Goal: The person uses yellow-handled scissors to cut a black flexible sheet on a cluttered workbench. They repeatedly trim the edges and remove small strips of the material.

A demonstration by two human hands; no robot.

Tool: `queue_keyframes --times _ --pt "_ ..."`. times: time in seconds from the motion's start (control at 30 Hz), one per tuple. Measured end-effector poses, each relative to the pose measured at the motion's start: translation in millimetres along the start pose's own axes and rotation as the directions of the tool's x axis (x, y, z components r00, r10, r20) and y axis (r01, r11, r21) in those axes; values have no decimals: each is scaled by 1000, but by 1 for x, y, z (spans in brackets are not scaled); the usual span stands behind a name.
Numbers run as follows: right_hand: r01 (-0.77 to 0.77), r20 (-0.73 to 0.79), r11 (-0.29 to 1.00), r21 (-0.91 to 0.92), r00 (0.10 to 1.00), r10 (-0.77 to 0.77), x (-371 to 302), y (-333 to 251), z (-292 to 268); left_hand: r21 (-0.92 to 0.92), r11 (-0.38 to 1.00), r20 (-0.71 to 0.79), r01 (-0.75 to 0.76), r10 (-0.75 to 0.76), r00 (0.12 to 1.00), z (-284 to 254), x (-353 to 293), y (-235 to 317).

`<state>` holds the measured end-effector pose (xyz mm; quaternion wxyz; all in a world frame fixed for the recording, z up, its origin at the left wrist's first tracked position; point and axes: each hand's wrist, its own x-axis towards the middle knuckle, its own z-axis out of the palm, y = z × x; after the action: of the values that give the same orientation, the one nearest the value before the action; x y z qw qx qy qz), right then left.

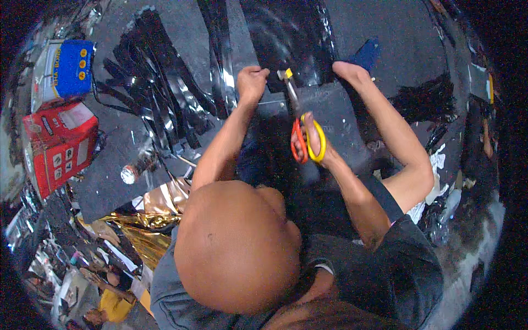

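My left hand [252, 85] is closed at the left edge of a glossy black plastic sheet [291, 38], its fingertips pinching that edge. In my right hand [328, 156] is a pair of scissors [297, 135] with one orange-red and one yellow handle loop. The blades point away from me, toward the near edge of the sheet. They look nearly together, but are blurred. At their tips shows a small yellow patch [289, 72]; I cannot tell what it is. Beneath the scissors lies a dark grey flat surface [335, 113].
Cut black plastic strips [159, 71] lie in a heap to the left. Beyond them stand a blue-and-yellow box [74, 69] and a red box [60, 143]. A clear bottle [129, 174] and gold foil [148, 236] are nearer. My bare foot [352, 71] rests beside the sheet. A person [115, 305] in yellow is lower left.
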<state>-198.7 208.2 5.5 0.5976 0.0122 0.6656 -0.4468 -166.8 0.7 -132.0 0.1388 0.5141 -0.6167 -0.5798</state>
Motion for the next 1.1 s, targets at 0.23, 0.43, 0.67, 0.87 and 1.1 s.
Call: queue_keyframes --times 0.23,0.43,0.67,0.87,1.1 --pt "-131 185 990 43 975 121 -10 62 11 -42 997 158 68 -60 986 -10 -3 19" --pt "-242 404 886 396 912 68 44 88 -6 -9 992 173 128 -124 977 -8 -4 26" --pt "-33 239 984 175 971 -10 55 71 -7 20 996 138 86 -88 986 -10 -4 24" --pt "-125 157 987 105 982 108 68 67 -14 70 995 265 68 -85 961 0 -39 18" --pt "-51 119 997 64 992 43 69 62 -9 -133 991 296 16 25 955 3 -47 0"
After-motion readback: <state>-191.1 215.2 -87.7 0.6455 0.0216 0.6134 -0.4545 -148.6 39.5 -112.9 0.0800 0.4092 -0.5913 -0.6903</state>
